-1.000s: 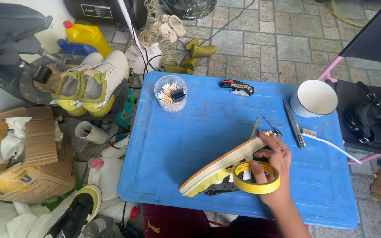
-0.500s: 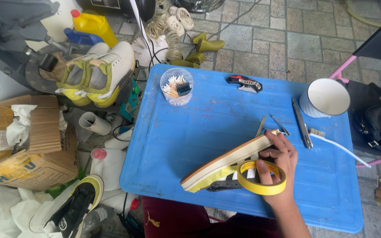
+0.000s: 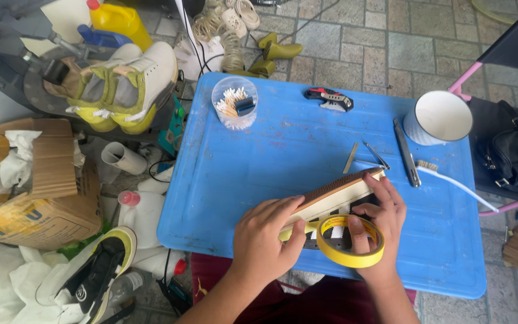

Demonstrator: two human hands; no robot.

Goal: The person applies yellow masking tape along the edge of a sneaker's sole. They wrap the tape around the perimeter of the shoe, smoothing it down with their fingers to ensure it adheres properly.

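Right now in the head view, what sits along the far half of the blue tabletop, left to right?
Clear cup of cotton swabs → black and red utility knife → small flat metal strip → tweezers → dark pen-like tool → white enamel mug. All lie on the blue table.

Near end of shoe sole [image 3: 337, 195] hidden under left hand [image 3: 265, 240]. Dark object beneath sole and yellow tape roll [image 3: 350, 241], lower centre, mostly covered; kind unclear. Both forearms cut by bottom edge. Black bag [image 3: 514, 156] cut by right edge. Yellow jug [image 3: 118, 21] cropped at top left. Contents of clear cup [image 3: 235, 103] too small to tell fully. Counter [image 3: 259, 162] near edge partly hidden by arms.
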